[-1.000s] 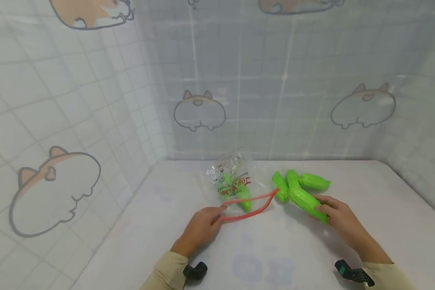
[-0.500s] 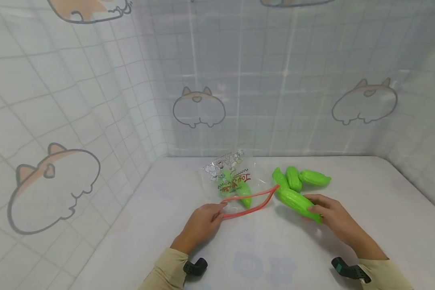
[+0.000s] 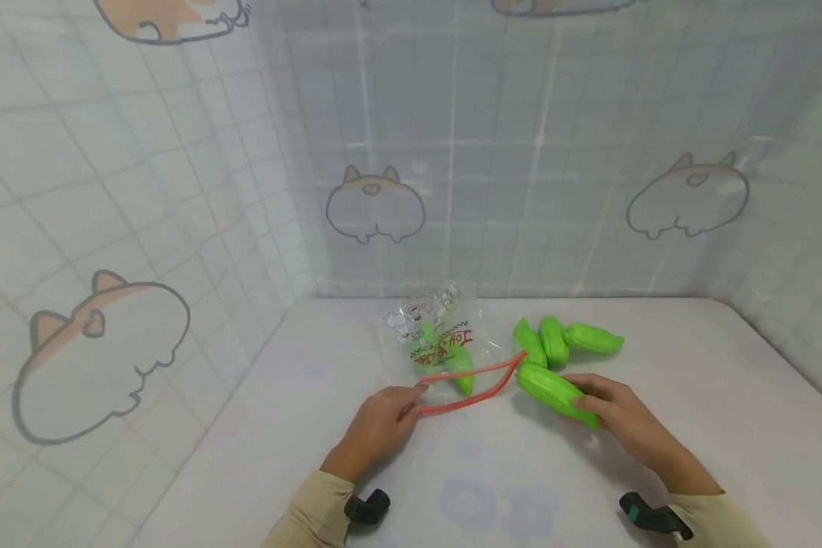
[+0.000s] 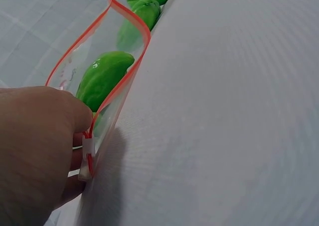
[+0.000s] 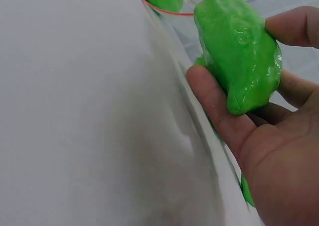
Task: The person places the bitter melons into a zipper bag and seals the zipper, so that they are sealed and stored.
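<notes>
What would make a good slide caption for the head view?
Left hand holding a clear bag open by its red edge, right hand gripping a green pod-shaped piece.

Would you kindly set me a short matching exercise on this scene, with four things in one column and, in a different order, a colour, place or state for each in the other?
Things:
1. Left hand
2. Right hand
3. Bag rim
4. Three loose green pieces

Colours, places, states:
A. Red
B. Holds the clear bag by its edge
C. On the table, farther from the person than either hand
D. Holds a single green piece

Right pairs: 1-B, 2-D, 3-A, 4-C.
</notes>
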